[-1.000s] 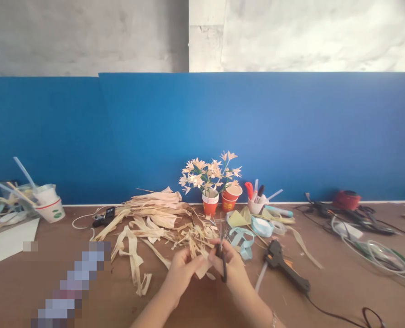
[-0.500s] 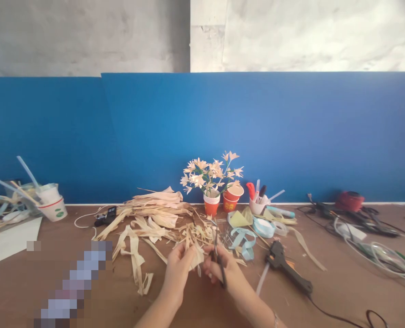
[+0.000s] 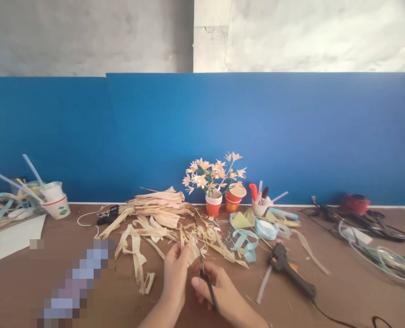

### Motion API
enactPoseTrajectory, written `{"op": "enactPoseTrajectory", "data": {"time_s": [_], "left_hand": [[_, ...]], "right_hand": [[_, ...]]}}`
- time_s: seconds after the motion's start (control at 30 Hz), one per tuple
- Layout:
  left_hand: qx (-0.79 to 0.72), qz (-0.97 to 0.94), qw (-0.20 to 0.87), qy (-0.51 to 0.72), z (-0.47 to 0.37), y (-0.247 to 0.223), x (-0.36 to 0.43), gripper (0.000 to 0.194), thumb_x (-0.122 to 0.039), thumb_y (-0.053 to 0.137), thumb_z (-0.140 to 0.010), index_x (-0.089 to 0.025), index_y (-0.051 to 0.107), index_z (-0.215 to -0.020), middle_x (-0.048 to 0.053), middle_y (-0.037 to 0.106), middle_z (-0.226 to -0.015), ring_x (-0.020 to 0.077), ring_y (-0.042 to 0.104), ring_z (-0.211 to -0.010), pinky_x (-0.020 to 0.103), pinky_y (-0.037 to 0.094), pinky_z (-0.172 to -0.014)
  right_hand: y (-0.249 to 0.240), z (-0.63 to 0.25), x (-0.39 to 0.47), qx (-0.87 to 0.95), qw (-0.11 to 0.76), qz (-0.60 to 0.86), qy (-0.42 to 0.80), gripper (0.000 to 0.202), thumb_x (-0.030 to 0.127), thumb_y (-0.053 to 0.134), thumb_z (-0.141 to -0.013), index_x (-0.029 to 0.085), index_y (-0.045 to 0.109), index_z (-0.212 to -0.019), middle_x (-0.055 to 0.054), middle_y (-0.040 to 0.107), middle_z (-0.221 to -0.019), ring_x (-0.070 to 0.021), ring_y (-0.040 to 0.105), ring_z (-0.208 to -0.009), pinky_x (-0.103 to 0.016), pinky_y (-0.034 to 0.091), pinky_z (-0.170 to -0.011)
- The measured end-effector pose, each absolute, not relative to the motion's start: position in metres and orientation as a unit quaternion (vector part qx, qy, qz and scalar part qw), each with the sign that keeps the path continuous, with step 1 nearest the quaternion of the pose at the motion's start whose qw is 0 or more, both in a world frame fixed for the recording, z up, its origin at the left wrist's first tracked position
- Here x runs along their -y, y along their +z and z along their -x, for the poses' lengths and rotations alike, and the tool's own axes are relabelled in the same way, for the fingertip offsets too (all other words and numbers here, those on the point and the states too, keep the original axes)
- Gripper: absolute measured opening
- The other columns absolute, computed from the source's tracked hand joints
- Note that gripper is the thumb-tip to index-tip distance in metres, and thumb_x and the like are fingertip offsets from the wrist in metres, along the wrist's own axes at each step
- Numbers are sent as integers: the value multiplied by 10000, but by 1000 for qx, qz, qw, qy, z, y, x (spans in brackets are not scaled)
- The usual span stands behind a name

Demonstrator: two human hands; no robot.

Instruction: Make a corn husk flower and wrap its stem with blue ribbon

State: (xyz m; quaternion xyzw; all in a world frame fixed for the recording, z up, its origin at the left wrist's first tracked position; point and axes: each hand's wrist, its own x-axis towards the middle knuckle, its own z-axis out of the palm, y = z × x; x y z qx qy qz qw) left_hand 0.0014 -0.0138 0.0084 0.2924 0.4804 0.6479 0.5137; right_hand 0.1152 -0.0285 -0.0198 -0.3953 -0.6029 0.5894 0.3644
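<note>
My left hand [image 3: 176, 269] pinches a pale piece of dried husk [image 3: 192, 253] between thumb and fingers, low in the centre. Just right of it, my right hand [image 3: 212, 288] is wrapped round dark-handled scissors [image 3: 207, 283], whose blades point up beside the husk piece. Whether the blades touch it I cannot tell. Beyond my hands lie husk scraps [image 3: 211, 237], and a heap of dried husks [image 3: 161, 207] is at the back left. Pale flowers [image 3: 202, 175] on green stems stand in stacked red paper cups [image 3: 212, 207].
A black glue gun [image 3: 289, 269] with its cord lies to the right, near blue ribbon [image 3: 246, 246]. A white cup [image 3: 58, 207] with straws is at the left. Cables and a red object [image 3: 354, 204] lie at the far right, before a blue partition [image 3: 257, 118].
My right hand and the scissors have moved down and slightly left, and the scissors now tilt the other way. The scene has shifted slightly right in the view.
</note>
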Motion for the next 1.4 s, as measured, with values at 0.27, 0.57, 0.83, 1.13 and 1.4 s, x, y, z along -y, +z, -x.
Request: {"op": "enactPoseTrajectory", "data": {"time_s": [0.27,0.57,0.83,1.13,1.4], "left_hand": [[-481,-293,512,649,-1,7,12,317,-406,695,-613,-170,490,-565,-72,435,-494,77,385,-478,190,313,-478],[-472,-288,526,647,-1,12,16,296,-403,710,-613,-152,556,-639,-44,501,-534,90,434,-504,194,344,-483],[-481,-304,516,640,1,14,14,339,-407,695,-622,-175,453,-569,-101,337,-439,40,280,-386,155,218,-375],[-496,-325,532,604,4,17,11,334,-438,659,-641,-190,441,-587,-125,274,-387,31,205,-346,146,139,-363],[-495,-335,544,589,10,13,5,330,-438,697,-605,-177,495,-607,-120,287,-397,29,214,-345,153,121,-354]], "right_hand": [[-22,-111,28,594,369,415,582,457,569,602,-714,143,532,-866,40,520,-554,-74,475,-453,-160,346,-390],[-18,-111,27,584,368,441,574,497,638,592,-674,158,514,-773,52,491,-480,-65,426,-379,-161,313,-355],[-19,-114,25,584,363,448,571,489,628,606,-663,151,547,-752,72,447,-427,-55,368,-333,-168,265,-334],[-18,-117,23,580,354,450,580,438,569,638,-666,143,557,-728,80,432,-388,-48,346,-308,-160,230,-316],[-19,-122,22,578,361,426,595,426,561,627,-684,143,563,-737,94,396,-398,-44,336,-312,-156,217,-303]]}}
